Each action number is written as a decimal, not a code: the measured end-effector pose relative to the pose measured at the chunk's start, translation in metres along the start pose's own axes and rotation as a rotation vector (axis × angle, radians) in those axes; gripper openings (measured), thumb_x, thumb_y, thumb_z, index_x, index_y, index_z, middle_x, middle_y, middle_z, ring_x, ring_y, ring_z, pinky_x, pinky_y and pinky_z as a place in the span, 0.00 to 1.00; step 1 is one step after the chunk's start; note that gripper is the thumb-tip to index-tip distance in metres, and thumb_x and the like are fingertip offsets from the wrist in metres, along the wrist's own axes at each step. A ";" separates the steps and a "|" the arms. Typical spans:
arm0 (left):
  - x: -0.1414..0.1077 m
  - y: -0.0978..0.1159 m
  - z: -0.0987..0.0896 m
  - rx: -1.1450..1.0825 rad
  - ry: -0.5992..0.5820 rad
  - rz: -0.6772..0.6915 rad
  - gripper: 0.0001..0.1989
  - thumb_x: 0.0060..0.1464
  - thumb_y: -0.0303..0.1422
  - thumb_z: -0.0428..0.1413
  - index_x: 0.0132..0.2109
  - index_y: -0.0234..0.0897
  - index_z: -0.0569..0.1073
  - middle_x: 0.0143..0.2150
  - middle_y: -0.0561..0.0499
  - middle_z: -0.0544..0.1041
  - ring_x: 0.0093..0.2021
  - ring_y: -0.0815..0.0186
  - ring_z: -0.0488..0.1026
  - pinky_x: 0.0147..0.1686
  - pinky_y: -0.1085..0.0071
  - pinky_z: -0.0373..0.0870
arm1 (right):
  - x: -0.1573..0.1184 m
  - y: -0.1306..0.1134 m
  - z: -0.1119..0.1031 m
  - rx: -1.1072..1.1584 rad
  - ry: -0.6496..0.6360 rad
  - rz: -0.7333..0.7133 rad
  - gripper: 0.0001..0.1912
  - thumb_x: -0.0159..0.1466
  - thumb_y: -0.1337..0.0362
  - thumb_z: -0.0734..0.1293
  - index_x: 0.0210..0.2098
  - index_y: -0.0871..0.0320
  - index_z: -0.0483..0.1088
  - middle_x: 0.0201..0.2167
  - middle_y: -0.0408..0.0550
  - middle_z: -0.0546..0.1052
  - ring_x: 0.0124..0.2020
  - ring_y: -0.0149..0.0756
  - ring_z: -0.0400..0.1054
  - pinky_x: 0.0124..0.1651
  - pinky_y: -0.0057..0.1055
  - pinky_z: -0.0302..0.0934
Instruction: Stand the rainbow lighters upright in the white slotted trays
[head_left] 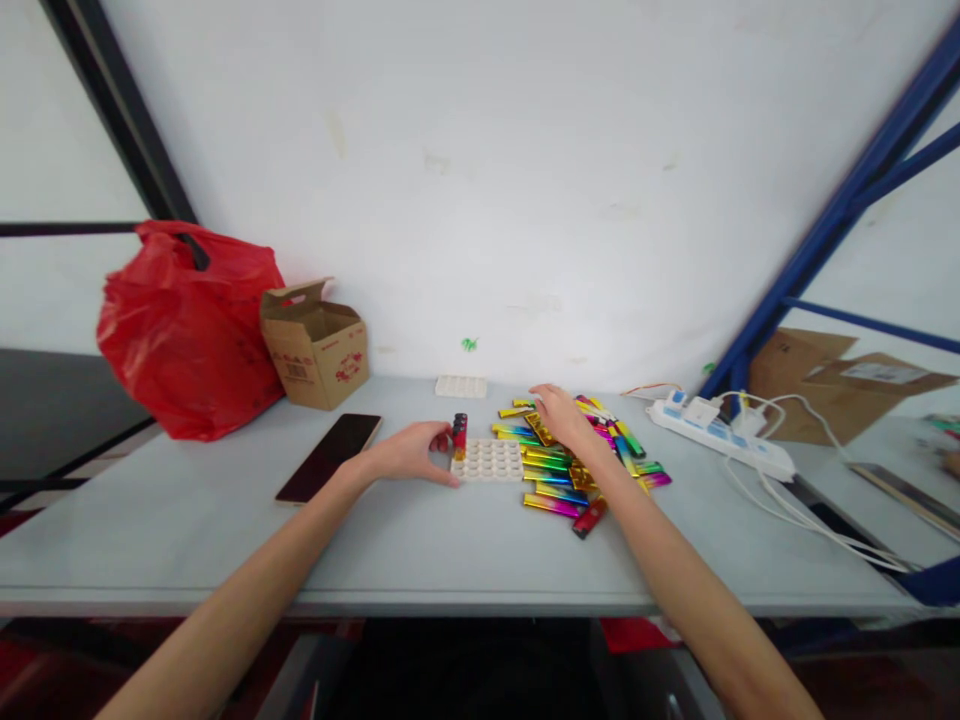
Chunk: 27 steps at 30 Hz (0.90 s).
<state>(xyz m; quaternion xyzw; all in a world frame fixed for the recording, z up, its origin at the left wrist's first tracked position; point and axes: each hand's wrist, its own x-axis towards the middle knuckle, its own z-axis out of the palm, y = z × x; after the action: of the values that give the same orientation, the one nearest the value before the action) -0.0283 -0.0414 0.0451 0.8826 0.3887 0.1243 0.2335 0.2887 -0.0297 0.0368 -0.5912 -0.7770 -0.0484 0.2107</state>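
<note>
My left hand rests at the left side of a white tray with rows of round holes. Its thumb and fingers are apart, close around the tray's left end. In that end a few lighters, red and yellow with dark tops, stand upright in a row. My right hand is over a loose pile of shiny multicoloured lighters, at its back left part. The fingers reach out to the left above a gold lighter. No lighter shows in them, and the underside of that hand is hidden.
A second white tray lies by the wall. On the left are a dark phone, an open cardboard box and a red plastic bag. A power strip with white cables and brown cardboard are on the right.
</note>
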 end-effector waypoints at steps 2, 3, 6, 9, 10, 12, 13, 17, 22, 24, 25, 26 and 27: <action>-0.001 0.000 0.000 -0.001 0.004 0.003 0.35 0.35 0.58 0.67 0.44 0.38 0.73 0.41 0.48 0.77 0.38 0.58 0.73 0.37 0.67 0.68 | 0.012 0.018 0.004 -0.036 -0.091 0.008 0.20 0.70 0.73 0.60 0.59 0.67 0.70 0.58 0.64 0.74 0.60 0.44 0.67 0.64 0.37 0.56; -0.001 0.000 0.000 0.003 0.004 0.002 0.35 0.35 0.58 0.67 0.44 0.38 0.73 0.41 0.48 0.77 0.38 0.58 0.73 0.37 0.67 0.68 | 0.018 0.024 0.006 -0.040 -0.126 0.006 0.19 0.68 0.73 0.62 0.57 0.67 0.72 0.56 0.63 0.75 0.58 0.44 0.69 0.62 0.37 0.57; -0.001 -0.001 0.001 0.014 0.006 -0.003 0.35 0.35 0.58 0.67 0.44 0.38 0.73 0.41 0.48 0.77 0.39 0.57 0.74 0.38 0.67 0.68 | 0.031 0.033 0.009 -0.037 -0.182 0.000 0.14 0.66 0.72 0.66 0.49 0.63 0.77 0.47 0.58 0.80 0.50 0.43 0.73 0.57 0.34 0.61; 0.000 -0.003 0.002 0.023 0.006 0.006 0.36 0.36 0.59 0.66 0.44 0.37 0.73 0.41 0.48 0.77 0.39 0.57 0.74 0.37 0.67 0.68 | 0.036 0.035 0.007 -0.035 -0.199 -0.006 0.12 0.63 0.73 0.69 0.46 0.62 0.79 0.44 0.57 0.80 0.47 0.40 0.73 0.55 0.33 0.61; 0.000 -0.004 0.002 0.028 0.005 0.008 0.36 0.36 0.59 0.66 0.45 0.37 0.73 0.42 0.48 0.77 0.39 0.57 0.74 0.38 0.67 0.68 | 0.035 0.034 0.006 -0.031 -0.193 -0.013 0.12 0.63 0.73 0.69 0.46 0.62 0.79 0.45 0.57 0.79 0.48 0.40 0.72 0.55 0.32 0.61; 0.000 -0.004 0.002 0.034 0.004 0.010 0.36 0.36 0.60 0.66 0.45 0.37 0.73 0.42 0.47 0.78 0.39 0.57 0.74 0.38 0.67 0.68 | 0.029 0.031 0.003 0.021 -0.128 -0.015 0.13 0.64 0.72 0.68 0.48 0.63 0.78 0.47 0.58 0.78 0.50 0.40 0.71 0.57 0.33 0.60; 0.000 -0.004 0.002 0.034 0.003 0.009 0.37 0.36 0.60 0.66 0.45 0.37 0.73 0.42 0.47 0.78 0.39 0.56 0.74 0.38 0.67 0.68 | 0.025 0.027 0.002 0.083 -0.070 -0.002 0.14 0.64 0.71 0.68 0.49 0.63 0.77 0.47 0.58 0.77 0.49 0.39 0.70 0.57 0.35 0.60; -0.001 -0.001 0.001 0.017 0.002 0.010 0.37 0.36 0.60 0.66 0.45 0.37 0.73 0.42 0.48 0.78 0.39 0.57 0.74 0.38 0.67 0.68 | 0.006 0.006 -0.004 0.616 0.081 0.128 0.16 0.63 0.62 0.70 0.49 0.61 0.77 0.42 0.52 0.78 0.37 0.36 0.72 0.46 0.35 0.66; -0.002 0.001 -0.002 0.031 0.012 0.005 0.36 0.36 0.60 0.66 0.44 0.37 0.73 0.40 0.48 0.77 0.39 0.57 0.74 0.37 0.67 0.67 | -0.006 -0.023 -0.012 1.271 0.122 0.264 0.23 0.54 0.49 0.76 0.43 0.59 0.77 0.41 0.49 0.79 0.38 0.34 0.71 0.40 0.30 0.66; -0.003 0.000 -0.004 0.034 0.007 0.008 0.35 0.36 0.59 0.66 0.43 0.38 0.73 0.40 0.48 0.77 0.38 0.57 0.74 0.37 0.68 0.67 | -0.008 -0.030 -0.014 1.415 0.111 0.285 0.24 0.54 0.46 0.75 0.42 0.57 0.75 0.44 0.50 0.78 0.40 0.35 0.71 0.40 0.30 0.67; -0.003 -0.001 -0.005 0.036 0.005 0.005 0.35 0.36 0.59 0.66 0.43 0.38 0.73 0.40 0.48 0.77 0.38 0.58 0.74 0.37 0.68 0.67 | -0.010 -0.033 -0.016 1.469 0.084 0.286 0.24 0.56 0.45 0.74 0.42 0.56 0.73 0.45 0.49 0.78 0.40 0.35 0.71 0.39 0.30 0.67; -0.004 -0.001 -0.006 0.039 0.003 0.001 0.35 0.35 0.59 0.66 0.43 0.38 0.72 0.40 0.48 0.77 0.37 0.58 0.74 0.36 0.68 0.67 | -0.012 -0.036 -0.017 1.511 0.048 0.283 0.24 0.57 0.43 0.73 0.42 0.54 0.71 0.43 0.49 0.78 0.38 0.35 0.72 0.38 0.31 0.67; -0.004 -0.002 -0.007 0.042 0.003 -0.005 0.35 0.35 0.59 0.66 0.42 0.37 0.72 0.39 0.48 0.77 0.37 0.58 0.74 0.35 0.68 0.67 | -0.013 -0.038 -0.019 1.539 0.007 0.277 0.24 0.58 0.43 0.72 0.42 0.53 0.69 0.40 0.47 0.77 0.36 0.35 0.72 0.36 0.31 0.67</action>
<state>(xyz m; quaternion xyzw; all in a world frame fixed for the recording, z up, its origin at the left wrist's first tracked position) -0.0351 -0.0411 0.0498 0.8862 0.3938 0.1167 0.2145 0.2607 -0.0591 0.0555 -0.3703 -0.5105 0.5290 0.5679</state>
